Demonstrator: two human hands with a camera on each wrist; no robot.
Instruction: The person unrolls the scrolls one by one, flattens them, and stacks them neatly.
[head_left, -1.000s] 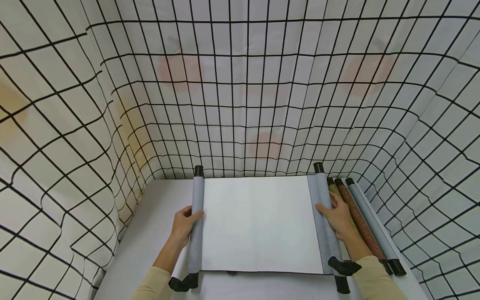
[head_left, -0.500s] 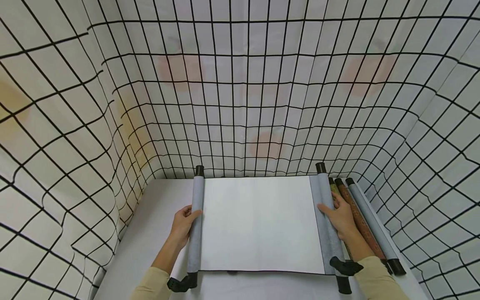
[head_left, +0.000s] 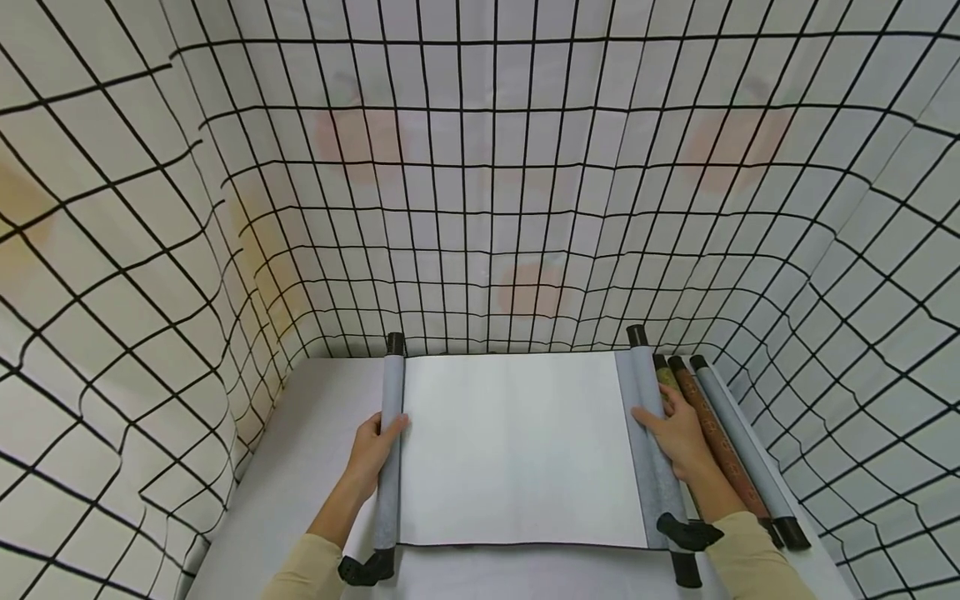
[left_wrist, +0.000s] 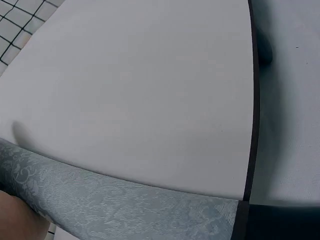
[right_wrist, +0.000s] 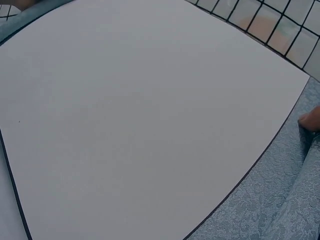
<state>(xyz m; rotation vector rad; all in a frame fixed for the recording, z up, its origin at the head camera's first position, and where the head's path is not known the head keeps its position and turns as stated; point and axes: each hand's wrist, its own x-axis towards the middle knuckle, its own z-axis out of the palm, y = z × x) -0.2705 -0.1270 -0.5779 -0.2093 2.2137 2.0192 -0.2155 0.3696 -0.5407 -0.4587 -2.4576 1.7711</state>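
Observation:
A hanging scroll (head_left: pixel 517 450) with a blank white sheet and grey-blue patterned cloth borders lies spread between two rollers with black end knobs. My left hand (head_left: pixel 369 450) grips the left roller (head_left: pixel 392 392) at mid-length, its thumb over the front and the fingers hidden behind. On the other side my right hand (head_left: pixel 682 435) holds the right roller (head_left: pixel 645 375), with the thumb on the cloth border. In the left wrist view the patterned roll (left_wrist: pixel 125 200) shows large, part of the hand (left_wrist: pixel 20 220) beside it. The right wrist view catches a thumb (right_wrist: pixel 311 120) at the cloth edge.
Rolled scrolls lie side by side at the right: a yellow-green one (head_left: pixel 666 377), a brown-red one (head_left: pixel 720 442) and a grey-blue one (head_left: pixel 750 458). A white table (head_left: pixel 300 433) carries everything. Black wire mesh (head_left: pixel 480 208) over white cloth stands around the back and sides.
The left thumb has shifted a little over the left roller, which has moved slightly left. The right roller swayed slightly right and came back. Both hands keep their hold.

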